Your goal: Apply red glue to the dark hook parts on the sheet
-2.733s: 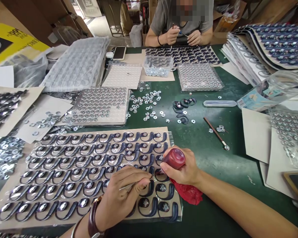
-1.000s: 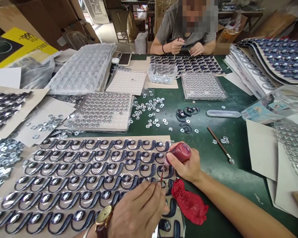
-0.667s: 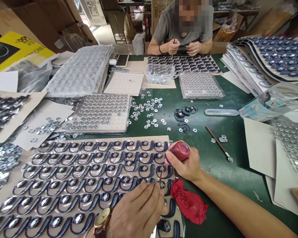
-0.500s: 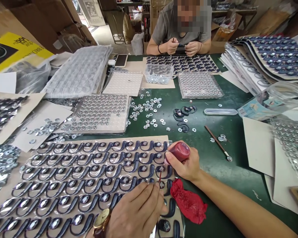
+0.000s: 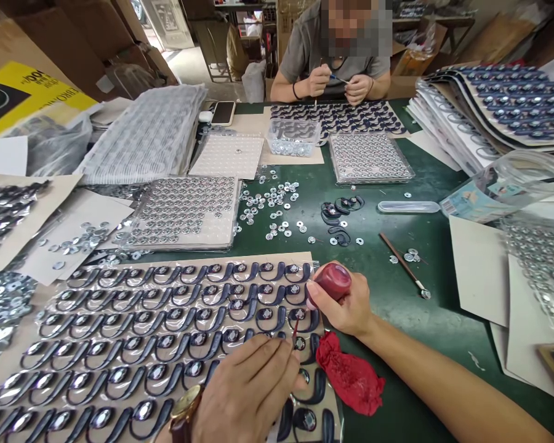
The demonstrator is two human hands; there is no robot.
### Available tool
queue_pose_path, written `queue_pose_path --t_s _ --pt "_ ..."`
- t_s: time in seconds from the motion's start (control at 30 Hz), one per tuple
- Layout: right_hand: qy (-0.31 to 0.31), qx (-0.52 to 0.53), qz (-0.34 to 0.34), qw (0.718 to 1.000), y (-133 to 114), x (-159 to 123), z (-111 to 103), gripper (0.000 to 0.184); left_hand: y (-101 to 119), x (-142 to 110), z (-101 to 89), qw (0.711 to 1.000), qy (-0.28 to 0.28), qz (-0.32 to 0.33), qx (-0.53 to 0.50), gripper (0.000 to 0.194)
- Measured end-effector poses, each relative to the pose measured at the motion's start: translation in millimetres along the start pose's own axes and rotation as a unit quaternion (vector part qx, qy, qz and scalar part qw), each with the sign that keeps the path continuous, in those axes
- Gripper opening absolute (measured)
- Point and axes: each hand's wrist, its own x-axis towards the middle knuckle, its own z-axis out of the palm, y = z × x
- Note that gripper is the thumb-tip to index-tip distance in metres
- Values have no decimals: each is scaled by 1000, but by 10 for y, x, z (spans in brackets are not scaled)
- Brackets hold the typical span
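My left hand (image 5: 252,387), with a gold watch (image 5: 187,400) at the wrist, rests low over a sheet of dark hook-shaped pieces (image 5: 184,314) with shiny round studs. Its fingers are together around a slim tool (image 5: 295,329), whose thin dark-red tip shows beyond them, close to a stud near the sheet's right side; most of the tool is hidden. At the sheet's right edge, my right hand (image 5: 346,307) is closed around a rounded red object (image 5: 333,281), like a bulb or small bottle; its lower end is hidden. A crumpled red cloth (image 5: 351,375) lies beside that forearm.
A co-worker (image 5: 337,67) sits across the green table (image 5: 425,246) with a thin tool in hand. Loose metal washers (image 5: 272,203), a stud-filled board (image 5: 184,209), a brown stick (image 5: 401,261), a clear jar (image 5: 498,191) and stacked sheets (image 5: 471,123) lie around.
My left hand and its slim tool have shifted slightly left. My right hand stays nearly in place. The co-worker's hands have moved a little, and a blue-tipped tool shows more clearly there.
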Motion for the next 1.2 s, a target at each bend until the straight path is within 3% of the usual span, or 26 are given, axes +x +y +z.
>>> queue_pose_path --t_s 0.37,0.53,1.2 --pt "30 9 -33 999 26 -13 5 16 -79 92 -77 1000 2 -4 -18 19" --pt "16 16 -22 1000 26 -11 0 16 -102 87 -63 999 -1 -17 -37 19" --pt "3 52 -7 999 -30 -15 4 16 -235 -27 -27 972 33 -149 -181 21"
